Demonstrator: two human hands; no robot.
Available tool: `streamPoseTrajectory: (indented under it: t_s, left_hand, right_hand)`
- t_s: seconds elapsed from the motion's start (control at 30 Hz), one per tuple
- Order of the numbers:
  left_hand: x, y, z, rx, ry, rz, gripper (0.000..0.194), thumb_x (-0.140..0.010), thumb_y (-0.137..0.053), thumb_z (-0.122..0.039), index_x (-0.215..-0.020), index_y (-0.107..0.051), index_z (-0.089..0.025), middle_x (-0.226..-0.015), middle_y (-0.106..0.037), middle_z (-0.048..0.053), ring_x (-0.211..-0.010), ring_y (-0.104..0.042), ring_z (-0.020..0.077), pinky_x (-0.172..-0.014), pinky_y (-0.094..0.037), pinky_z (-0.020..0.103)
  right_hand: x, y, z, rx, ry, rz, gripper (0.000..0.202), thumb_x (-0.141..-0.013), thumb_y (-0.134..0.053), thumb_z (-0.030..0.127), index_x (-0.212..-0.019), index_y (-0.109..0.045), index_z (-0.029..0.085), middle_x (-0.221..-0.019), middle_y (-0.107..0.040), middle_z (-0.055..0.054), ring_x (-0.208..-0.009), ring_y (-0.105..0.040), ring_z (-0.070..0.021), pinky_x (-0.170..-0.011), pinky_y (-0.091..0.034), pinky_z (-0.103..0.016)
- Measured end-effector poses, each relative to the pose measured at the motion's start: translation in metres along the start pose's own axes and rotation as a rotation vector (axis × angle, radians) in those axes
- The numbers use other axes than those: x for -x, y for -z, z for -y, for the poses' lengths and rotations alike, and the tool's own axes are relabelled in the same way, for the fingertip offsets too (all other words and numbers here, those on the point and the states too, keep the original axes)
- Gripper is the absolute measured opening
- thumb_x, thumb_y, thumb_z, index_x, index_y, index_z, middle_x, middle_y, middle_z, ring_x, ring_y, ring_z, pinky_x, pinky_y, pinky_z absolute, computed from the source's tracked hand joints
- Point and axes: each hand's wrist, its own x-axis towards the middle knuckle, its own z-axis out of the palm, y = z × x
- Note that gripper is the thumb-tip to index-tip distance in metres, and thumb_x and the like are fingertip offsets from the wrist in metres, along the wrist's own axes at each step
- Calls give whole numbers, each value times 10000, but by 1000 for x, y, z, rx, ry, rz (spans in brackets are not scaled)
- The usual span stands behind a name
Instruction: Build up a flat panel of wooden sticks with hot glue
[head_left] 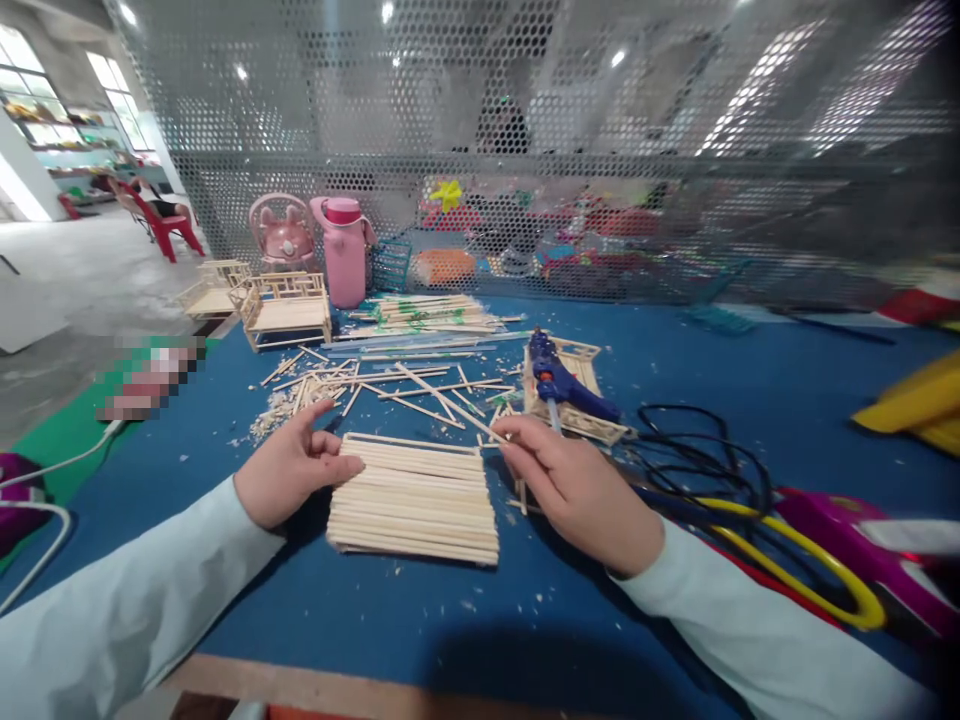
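Note:
A flat panel of pale wooden sticks (412, 505) laid side by side lies before me, with a narrow gap along its far edge. My left hand (296, 465) is at its upper left corner, thumb over the edge, index finger lifted away, nothing gripped. Between thumb and fingers, my right hand (574, 480) pinches a thin wooden stick (442, 400) that slants up and left above the loose sticks. Just beyond the right hand, a blue glue gun (551, 375) rests on a small stick frame (585, 365), its nozzle not clearly visible.
Loose sticks and scraps (315, 385) lie behind the panel, before a bundle of sticks (424, 312). Miniature stick benches (289, 310) and a pink bottle (345, 255) stand at back left. Black cable (705, 450) and yellow-handled scissors (825, 570) are at right. Perforated metal sheeting (420, 110) closes the back.

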Motion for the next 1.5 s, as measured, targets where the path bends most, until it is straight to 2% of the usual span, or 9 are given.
streamPoseTrajectory:
  t_s: [0.13,0.23,0.33,0.47,0.6,0.83,1.27,1.5]
  left_hand:
    - [5,-4,-3,124,-94,-34,940,-562,-751,-183,-1346,-234,-141,-635,-552,-82,-522,-478,58,-520,-380,200]
    - [9,-6,-4,142,-185,-65,908,-562,-749,-160,-1336,-273,-170,-672,-568,-74,-547,-497,63,-514,-402,197]
    - [10,-6,-3,137,-254,-96,855,-569,-746,-146,-1312,-322,-158,-714,-591,-54,-620,-530,73,-573,-440,201]
    - [9,-7,-1,122,-317,-145,765,-577,-738,-139,-1259,-391,-165,-712,-586,-54,-638,-549,79,-575,-461,199]
    - [8,-9,2,110,-292,-127,659,-595,-736,-165,-1189,-451,-151,-692,-596,-42,-634,-573,99,-565,-476,219]
    - [7,-11,4,152,-212,24,407,-598,-752,-189,-954,-560,-139,-788,-689,34,-736,-639,148,-686,-514,276]
    - [7,-10,3,184,-176,20,425,-593,-748,-145,-974,-560,-132,-763,-695,22,-697,-637,124,-658,-515,244]
    - [7,-11,4,187,-178,15,427,-589,-754,-152,-970,-561,-134,-763,-700,21,-692,-641,125,-659,-517,246]
  right_hand:
    - [0,3,-1,-32,29,-11,133,-893,-368,214,-930,-494,200,-666,-632,-2,-545,-597,-135,-518,-437,-235]
    - [2,7,0,-9,108,-106,133,-878,-390,209,-914,-519,207,-736,-659,-24,-594,-622,-137,-546,-457,-236]
    - [5,10,2,70,176,-164,153,-865,-413,207,-909,-559,224,-771,-687,-35,-639,-646,-158,-572,-478,-257]
    - [11,13,5,162,202,-267,146,-857,-453,212,-927,-576,244,-780,-699,-32,-657,-657,-169,-578,-491,-272]
    - [15,14,10,195,191,-329,129,-854,-466,210,-921,-574,236,-766,-696,-38,-674,-661,-171,-588,-498,-270]
    - [20,11,22,165,233,-310,126,-856,-459,206,-938,-547,243,-719,-673,-30,-610,-638,-167,-549,-487,-286]
    - [17,5,28,153,209,-272,130,-837,-496,189,-940,-554,244,-759,-698,-35,-643,-647,-183,-587,-494,-313]
    - [16,7,31,201,233,-274,133,-821,-515,190,-936,-569,230,-694,-685,-29,-591,-631,-176,-565,-468,-303]
